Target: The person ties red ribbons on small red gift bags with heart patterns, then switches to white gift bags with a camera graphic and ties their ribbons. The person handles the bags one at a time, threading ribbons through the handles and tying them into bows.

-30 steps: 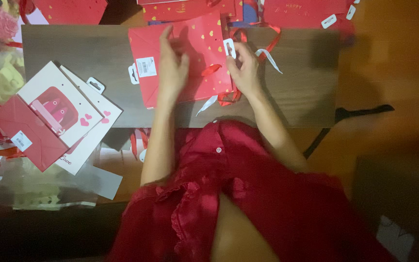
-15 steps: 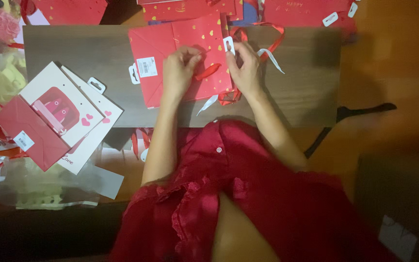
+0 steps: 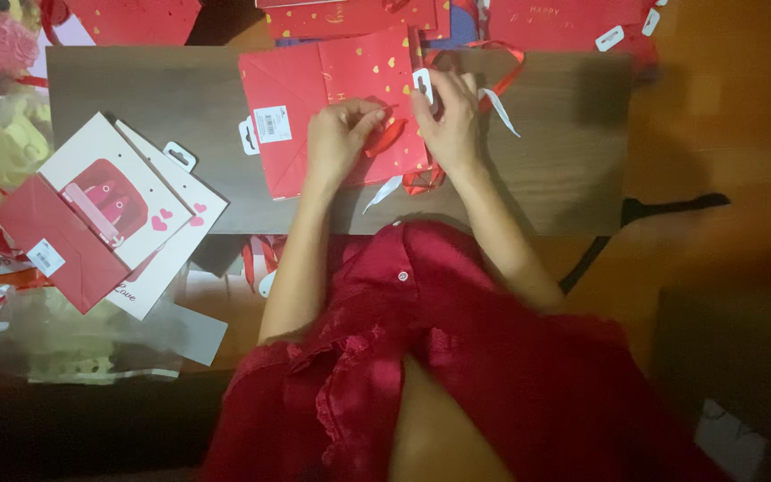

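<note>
Red paper with small gold hearts makes the flat gift bag (image 3: pixel 332 107), which lies on the grey-brown counter (image 3: pixel 564 152) just in front of the person. The left hand (image 3: pixel 336 138) rests on the middle of the bag and pinches a red ribbon (image 3: pixel 387 138) between thumb and fingers. The right hand (image 3: pixel 448 116) is at the right edge of the bag, fingers closed narrowly on a small white tag (image 3: pixel 423 85) near the ribbon handle.

The bag seems light and thin, stiff only along its folds, so it would crease or tear if it is pulled hard. I think the safest hold is at the folded edge or at the handle. The ribbon looks soft and a little slippery.

To the left, half over the counter edge, lie white cards (image 3: pixel 127 196) and a red envelope (image 3: pixel 55 250).
</note>
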